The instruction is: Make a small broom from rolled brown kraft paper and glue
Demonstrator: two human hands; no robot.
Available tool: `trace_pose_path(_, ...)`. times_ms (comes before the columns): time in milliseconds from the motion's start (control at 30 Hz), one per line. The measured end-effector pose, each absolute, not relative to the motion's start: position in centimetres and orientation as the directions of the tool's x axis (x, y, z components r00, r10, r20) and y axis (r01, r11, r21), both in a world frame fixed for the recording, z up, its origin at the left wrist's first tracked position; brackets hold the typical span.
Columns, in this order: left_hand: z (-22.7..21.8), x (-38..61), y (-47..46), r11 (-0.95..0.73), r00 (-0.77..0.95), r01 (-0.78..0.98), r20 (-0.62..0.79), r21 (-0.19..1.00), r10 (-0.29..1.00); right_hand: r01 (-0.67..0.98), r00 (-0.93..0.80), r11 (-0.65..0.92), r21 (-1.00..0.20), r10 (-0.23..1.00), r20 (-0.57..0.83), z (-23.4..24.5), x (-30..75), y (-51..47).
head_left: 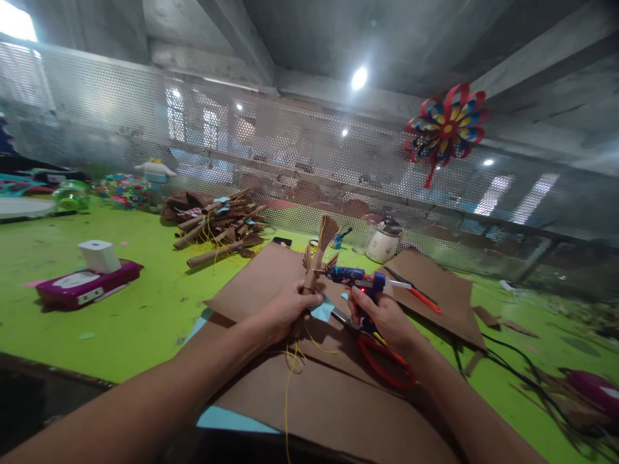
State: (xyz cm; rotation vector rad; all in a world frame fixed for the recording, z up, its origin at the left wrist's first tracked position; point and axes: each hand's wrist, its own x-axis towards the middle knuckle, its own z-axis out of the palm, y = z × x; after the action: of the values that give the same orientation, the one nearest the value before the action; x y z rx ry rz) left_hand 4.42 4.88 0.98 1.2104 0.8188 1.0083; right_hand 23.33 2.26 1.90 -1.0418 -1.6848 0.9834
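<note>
My left hand (293,306) is closed around a brown paper figure (319,248), a rolled tube with a fringed, fanned top and small pleated pieces at its sides. Yellow string (287,380) trails below it. In my right hand (380,316) is a blue glue gun (360,278), its nozzle at the paper figure's side. Whether the nozzle touches is too small to tell. A white glue stick (399,285) sticks out of the gun's back. Under my right hand lie red-handled scissors (387,364), partly covered by it, on brown paper sheets (309,393).
A pile of rolled brown paper pieces (217,222) lies at the back left. On the left stands a white box (99,256) on a purple pack (89,283). Another red-handled tool (416,293) rests on brown paper at right. Black cables (527,367) cross the green table (159,322).
</note>
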Motion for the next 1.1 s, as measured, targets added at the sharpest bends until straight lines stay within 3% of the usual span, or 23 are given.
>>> trace_pose_path(433, 0.63, 4.46, 5.06, 0.038, 0.359, -0.174, 0.028, 0.984, 0.933, 0.229, -0.242, 0.326, -0.917, 0.932, 0.271, 1.55, 23.39, 2.41)
trace_pose_path(700, 0.84, 4.57, 4.83, 0.050, 0.329, -0.185, 0.014, 0.981, 0.944, 0.356, -0.284, 0.366, -0.860, 0.919, 0.273, 1.95, 23.29, 2.03)
trace_pose_path(1100, 1.01, 4.47, 4.85, 0.060, 0.312, -0.179, -0.001, 0.982, 0.950, 0.352, -0.260, 0.355, -0.866, 0.926, 0.275, 1.91, 23.46, 2.03)
